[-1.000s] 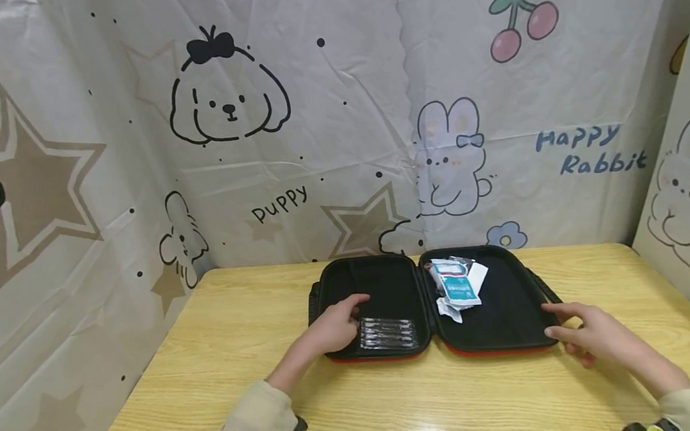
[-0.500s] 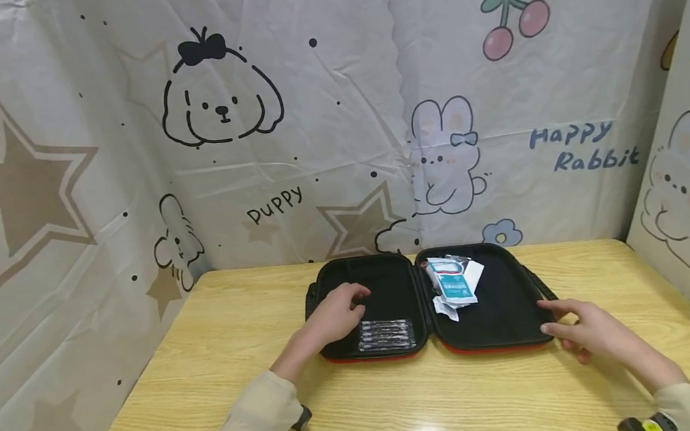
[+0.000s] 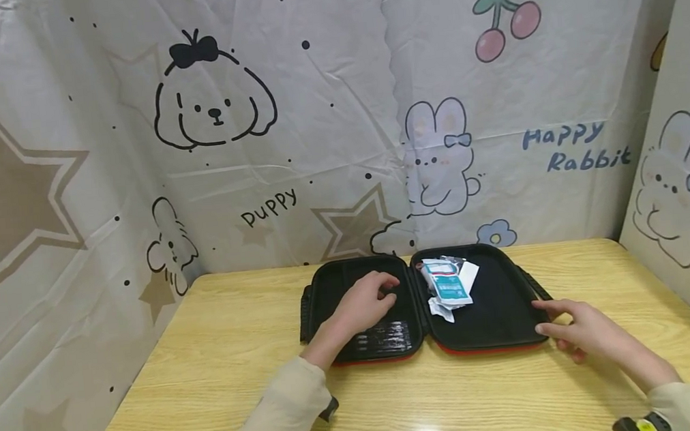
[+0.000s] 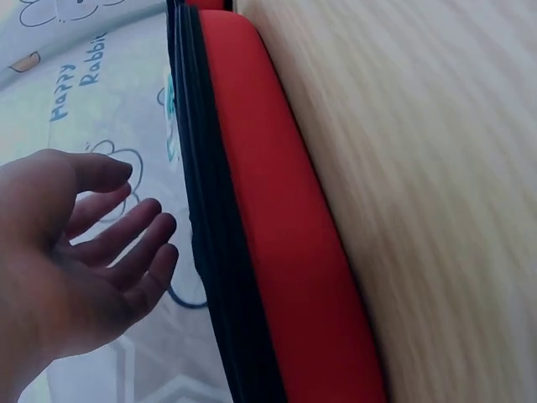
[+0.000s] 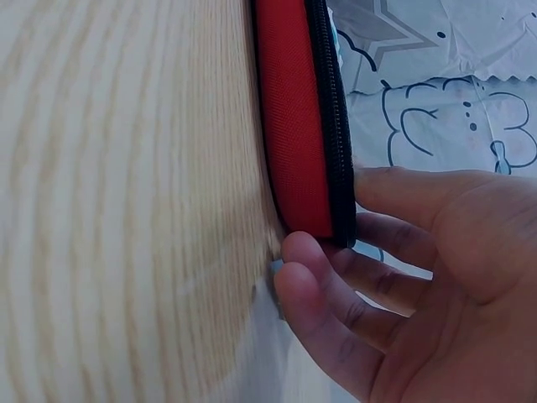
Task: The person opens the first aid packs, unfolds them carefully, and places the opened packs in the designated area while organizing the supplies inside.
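A zippered case (image 3: pixel 489 319), black inside and red outside, lies spread open on the wooden table. My left hand (image 3: pixel 365 304) hovers over its left half, fingers loosely bent and nothing held. In the left wrist view that same hand (image 4: pixel 92 252) is apart from the red shell (image 4: pixel 268 218). Several slim sticks in clear wrappers (image 3: pixel 392 336) lie near the front of the left half. White and teal packets (image 3: pixel 450 285) are piled in the right half, by the hinge. My right hand (image 3: pixel 583 328) grips the right edge, its thumb and fingers around the zip corner (image 5: pixel 340 227).
Black handles (image 3: pixel 306 315) stick out from the case's outer sides. Wooden tabletop (image 3: pixel 220 343) extends around it. A patterned cloth (image 3: pixel 288 131) hangs behind and along both sides.
My left hand has moved right across the case's left half, toward the hinge, above the wrapped sticks. The right hand keeps its place on the edge. The head view has shifted slightly.
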`<control>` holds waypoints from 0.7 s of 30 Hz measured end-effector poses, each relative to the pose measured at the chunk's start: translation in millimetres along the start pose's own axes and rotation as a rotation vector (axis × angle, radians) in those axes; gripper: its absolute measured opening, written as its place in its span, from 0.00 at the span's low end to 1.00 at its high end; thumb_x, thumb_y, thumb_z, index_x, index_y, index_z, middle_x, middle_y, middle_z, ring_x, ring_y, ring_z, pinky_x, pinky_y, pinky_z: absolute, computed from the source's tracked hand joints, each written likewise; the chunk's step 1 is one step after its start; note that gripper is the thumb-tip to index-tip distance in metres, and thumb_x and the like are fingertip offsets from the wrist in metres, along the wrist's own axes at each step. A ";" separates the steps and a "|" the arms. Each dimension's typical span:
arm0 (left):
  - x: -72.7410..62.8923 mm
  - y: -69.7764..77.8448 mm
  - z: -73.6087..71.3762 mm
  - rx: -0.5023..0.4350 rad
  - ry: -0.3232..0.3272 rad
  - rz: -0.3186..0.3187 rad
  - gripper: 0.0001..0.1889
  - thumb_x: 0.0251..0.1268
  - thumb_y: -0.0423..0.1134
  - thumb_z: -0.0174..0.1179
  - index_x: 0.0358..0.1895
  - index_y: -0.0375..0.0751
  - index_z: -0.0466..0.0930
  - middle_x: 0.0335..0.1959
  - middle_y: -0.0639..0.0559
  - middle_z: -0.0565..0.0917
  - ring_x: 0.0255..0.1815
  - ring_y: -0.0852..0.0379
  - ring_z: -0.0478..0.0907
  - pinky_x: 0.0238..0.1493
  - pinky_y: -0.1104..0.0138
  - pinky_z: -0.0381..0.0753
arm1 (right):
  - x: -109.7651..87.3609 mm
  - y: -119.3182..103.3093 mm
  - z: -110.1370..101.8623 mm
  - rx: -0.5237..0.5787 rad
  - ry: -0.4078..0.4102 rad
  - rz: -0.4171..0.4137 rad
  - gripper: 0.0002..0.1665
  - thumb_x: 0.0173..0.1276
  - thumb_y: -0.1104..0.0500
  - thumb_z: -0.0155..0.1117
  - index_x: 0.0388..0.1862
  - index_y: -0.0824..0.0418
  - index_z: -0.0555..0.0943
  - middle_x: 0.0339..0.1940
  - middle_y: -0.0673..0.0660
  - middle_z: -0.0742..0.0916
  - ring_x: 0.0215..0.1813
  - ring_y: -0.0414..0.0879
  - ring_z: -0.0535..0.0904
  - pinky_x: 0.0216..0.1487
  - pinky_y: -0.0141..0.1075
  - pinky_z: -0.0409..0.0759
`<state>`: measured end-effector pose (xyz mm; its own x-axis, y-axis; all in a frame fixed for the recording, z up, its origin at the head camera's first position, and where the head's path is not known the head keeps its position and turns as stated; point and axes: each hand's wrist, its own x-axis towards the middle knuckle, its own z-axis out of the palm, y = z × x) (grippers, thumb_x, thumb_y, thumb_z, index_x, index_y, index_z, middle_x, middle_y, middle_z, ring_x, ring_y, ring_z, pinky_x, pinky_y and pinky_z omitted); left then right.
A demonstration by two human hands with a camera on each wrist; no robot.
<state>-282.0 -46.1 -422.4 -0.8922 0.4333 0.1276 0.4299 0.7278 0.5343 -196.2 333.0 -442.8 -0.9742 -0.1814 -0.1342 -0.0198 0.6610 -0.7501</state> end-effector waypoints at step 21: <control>43.8 31.3 34.1 -0.086 0.015 0.059 0.15 0.70 0.42 0.58 0.57 0.50 0.81 0.49 0.54 0.85 0.45 0.59 0.80 0.48 0.66 0.78 | 0.3 1.4 0.8 0.030 -0.003 -0.021 0.39 0.69 0.56 0.66 0.72 0.74 0.63 0.38 0.59 0.76 0.17 0.40 0.70 0.17 0.35 0.75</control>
<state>-302.9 13.8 -428.6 -0.8678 0.4655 0.1737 0.4691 0.6525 0.5951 -196.3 333.3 -444.4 -0.9730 -0.1971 -0.1204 -0.0330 0.6348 -0.7720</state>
